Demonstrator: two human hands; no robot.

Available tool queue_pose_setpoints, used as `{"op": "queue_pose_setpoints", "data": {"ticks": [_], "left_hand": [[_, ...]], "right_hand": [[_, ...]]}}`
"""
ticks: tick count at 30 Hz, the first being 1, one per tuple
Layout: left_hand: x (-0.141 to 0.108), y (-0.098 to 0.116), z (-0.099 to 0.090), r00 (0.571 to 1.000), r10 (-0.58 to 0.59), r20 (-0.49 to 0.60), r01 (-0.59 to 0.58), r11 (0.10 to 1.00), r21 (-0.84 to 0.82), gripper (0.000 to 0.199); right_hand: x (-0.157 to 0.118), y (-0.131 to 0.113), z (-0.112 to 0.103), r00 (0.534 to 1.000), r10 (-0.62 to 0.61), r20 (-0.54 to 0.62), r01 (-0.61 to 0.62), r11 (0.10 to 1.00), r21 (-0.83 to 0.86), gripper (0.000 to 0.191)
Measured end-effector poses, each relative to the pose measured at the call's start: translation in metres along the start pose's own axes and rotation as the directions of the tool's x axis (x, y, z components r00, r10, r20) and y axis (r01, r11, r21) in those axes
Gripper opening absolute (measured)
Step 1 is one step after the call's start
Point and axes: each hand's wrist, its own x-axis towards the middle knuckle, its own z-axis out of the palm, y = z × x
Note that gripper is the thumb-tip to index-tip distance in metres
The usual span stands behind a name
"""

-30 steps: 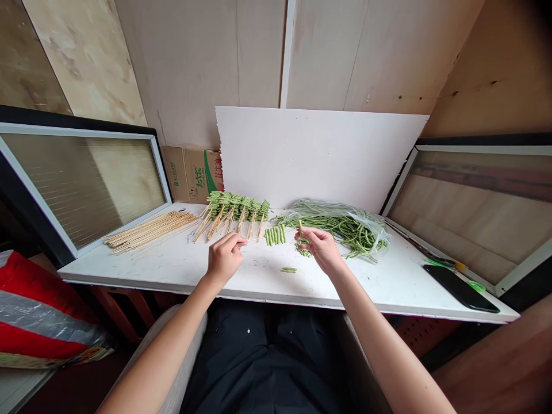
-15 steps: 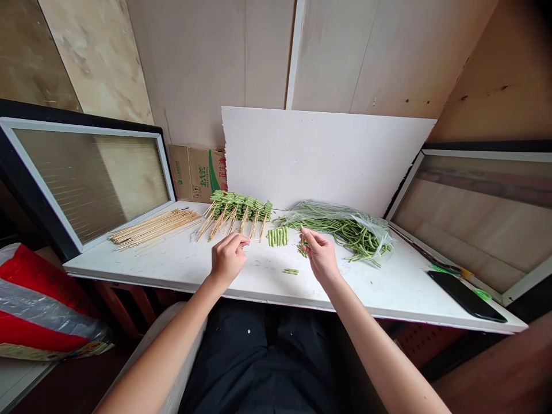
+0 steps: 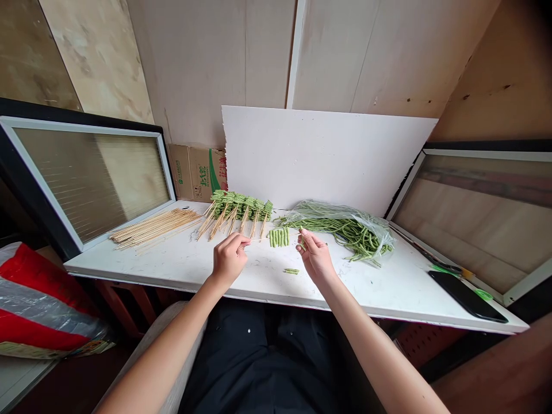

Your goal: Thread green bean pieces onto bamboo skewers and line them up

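My left hand [image 3: 230, 257] is closed around the blunt end of a thin bamboo skewer [image 3: 260, 239]. A row of short green bean pieces [image 3: 279, 237] sits side by side on that skewer, between my two hands. At the skewer's other end, my right hand [image 3: 317, 257] pinches a bean piece [image 3: 301, 230] upright between thumb and fingers. Whether the tip has pierced this piece is too small to tell. Other cut pieces lie partly hidden behind my right fingers. A few loose bean pieces [image 3: 291, 271] rest on the white table in front of the row.
Finished bean skewers [image 3: 241, 206] are piled at the back, beside bare bamboo skewers [image 3: 157, 227] on the left. Long green beans [image 3: 357, 234] lie in a clear plastic bag [image 3: 317, 210]. A phone [image 3: 468, 295] and scissors [image 3: 444, 265] lie right. A cardboard box [image 3: 185, 169] stands behind.
My right hand has shifted slightly to the left, now covering more of the cut pieces behind it. The skewer and my left hand have hardly moved.
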Motion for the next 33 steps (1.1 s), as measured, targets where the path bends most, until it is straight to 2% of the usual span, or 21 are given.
{"op": "queue_pose_setpoints", "data": {"ticks": [6, 13, 14, 18, 20, 22, 25, 29, 33], "left_hand": [[-0.001, 0.001, 0.001, 1.000, 0.001, 0.000, -0.001, 1.000, 0.014, 0.033], [0.001, 0.008, 0.001, 0.999, 0.051, -0.014, -0.051, 0.999, -0.018, 0.031], [0.003, 0.009, 0.000, 0.998, 0.047, -0.030, -0.048, 0.999, -0.018, 0.031], [0.011, 0.009, -0.007, 0.998, 0.020, -0.068, -0.022, 0.999, -0.030, 0.030], [0.011, 0.009, -0.008, 0.998, 0.008, -0.069, -0.011, 0.999, -0.033, 0.029], [0.011, 0.007, -0.007, 0.998, -0.010, -0.065, 0.008, 0.999, -0.034, 0.028], [0.008, 0.002, -0.006, 0.996, -0.065, -0.063, 0.064, 0.998, -0.016, 0.026], [0.006, -0.006, -0.005, 0.994, -0.105, -0.042, 0.106, 0.994, 0.019, 0.025], [0.005, -0.009, -0.003, 0.994, -0.106, -0.003, 0.106, 0.994, 0.011, 0.023]], "right_hand": [[-0.002, 0.004, 0.003, 0.997, -0.043, -0.067, 0.039, 0.998, -0.055, 0.033], [-0.010, 0.009, 0.008, 0.997, -0.054, -0.047, 0.049, 0.994, -0.102, 0.032], [-0.012, 0.006, 0.009, 0.997, -0.062, -0.046, 0.057, 0.994, -0.091, 0.035], [-0.018, -0.005, 0.013, 0.995, -0.101, -0.014, 0.101, 0.994, -0.040, 0.077], [-0.018, -0.008, 0.014, 0.993, -0.117, -0.005, 0.117, 0.992, -0.037, 0.082], [-0.015, -0.008, 0.012, 0.992, -0.125, -0.010, 0.125, 0.992, -0.030, 0.079], [0.001, -0.010, -0.002, 0.993, -0.113, -0.027, 0.113, 0.994, -0.002, 0.069], [0.031, -0.015, -0.039, 0.994, -0.071, -0.083, 0.069, 0.997, -0.024, 0.052], [0.047, -0.021, -0.066, 0.995, 0.009, -0.103, -0.012, 1.000, -0.028, 0.050]]}}
